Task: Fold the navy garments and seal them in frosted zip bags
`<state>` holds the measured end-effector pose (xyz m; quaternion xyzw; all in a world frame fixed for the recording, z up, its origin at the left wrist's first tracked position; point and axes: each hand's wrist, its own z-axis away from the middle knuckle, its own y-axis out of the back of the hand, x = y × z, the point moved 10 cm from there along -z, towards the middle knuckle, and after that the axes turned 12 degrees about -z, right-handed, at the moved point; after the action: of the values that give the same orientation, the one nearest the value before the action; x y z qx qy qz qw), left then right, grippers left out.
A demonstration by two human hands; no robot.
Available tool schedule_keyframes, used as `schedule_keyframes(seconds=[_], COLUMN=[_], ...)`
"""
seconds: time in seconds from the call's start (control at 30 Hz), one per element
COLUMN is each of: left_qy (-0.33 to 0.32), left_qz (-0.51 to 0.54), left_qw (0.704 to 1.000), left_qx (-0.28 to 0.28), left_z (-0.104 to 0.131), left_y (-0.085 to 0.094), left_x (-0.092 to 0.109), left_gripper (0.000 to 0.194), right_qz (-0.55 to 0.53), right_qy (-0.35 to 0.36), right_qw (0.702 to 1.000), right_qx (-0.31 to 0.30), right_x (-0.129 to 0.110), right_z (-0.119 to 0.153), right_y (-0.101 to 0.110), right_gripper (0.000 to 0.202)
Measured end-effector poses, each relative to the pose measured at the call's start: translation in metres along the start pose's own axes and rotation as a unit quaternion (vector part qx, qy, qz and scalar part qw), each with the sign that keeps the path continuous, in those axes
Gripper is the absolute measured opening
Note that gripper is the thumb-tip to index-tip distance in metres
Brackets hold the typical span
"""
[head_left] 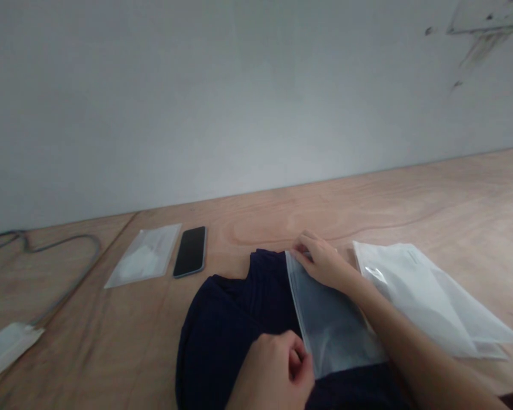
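A dark navy cloth garment (226, 330) lies bunched on the table. Over its right part rests a frosted clear plastic bag (336, 327), with its edge strip running between my two hands. My right hand (318, 259) pinches the far corner of that strip. Closer to me, my left hand (276, 370) has its fingers curled closed at the strip's near end, above the garment. The left fingertips are partly hidden, and the bag's near corner lies beside them.
To the right lie several more plastic bags (414, 296). A black-screened phone (190, 251) and a small clear packet (145, 255) lie at the left back. A grey cable (74, 279) leads to a white power strip (8, 348). The wall (239, 102) bounds the table behind.
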<state>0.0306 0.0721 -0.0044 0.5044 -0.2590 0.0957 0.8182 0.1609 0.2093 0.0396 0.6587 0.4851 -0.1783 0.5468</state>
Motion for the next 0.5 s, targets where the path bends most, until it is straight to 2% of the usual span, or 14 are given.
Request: schedule_keyframes(seconds=[0.07, 0.13, 0.23, 0.33, 0.43, 0.5], left_qy=[-0.003, -0.004, -0.004, -0.025, -0.051, -0.060], left_qz=[-0.011, -0.015, -0.033, -0.037, -0.013, -0.007], left_qw=[0.999, 0.999, 0.999, 0.993, 0.992, 0.990], left_qx=[-0.040, -0.050, 0.020, 0.110, 0.118, 0.124], left_z=[0.012, 0.017, 0.013, -0.003, -0.026, -0.036], left_y=[-0.013, -0.012, 0.017, 0.048, 0.055, 0.056], left_x=[0.001, 0.001, 0.000, 0.000, 0.000, 0.001], left_gripper=[0.015, 0.015, 0.022, 0.017, 0.012, 0.011], right_qz=[-0.003, -0.006, -0.009, -0.008, -0.003, 0.012], right_qy=[-0.003, -0.004, -0.003, 0.006, 0.017, 0.015], right_qw=[1.000, 1.000, 1.000, 1.000, 0.999, 0.999], right_qx=[0.000, 0.001, -0.002, -0.015, -0.031, -0.026], right_x=[0.001, 0.003, 0.002, -0.006, -0.019, -0.026], right_z=[0.000, 0.000, -0.001, -0.003, 0.002, 0.016], right_y=[0.000, 0.000, 0.001, 0.004, 0.010, 0.018], right_gripper=[0.012, 0.012, 0.012, 0.013, 0.011, 0.017])
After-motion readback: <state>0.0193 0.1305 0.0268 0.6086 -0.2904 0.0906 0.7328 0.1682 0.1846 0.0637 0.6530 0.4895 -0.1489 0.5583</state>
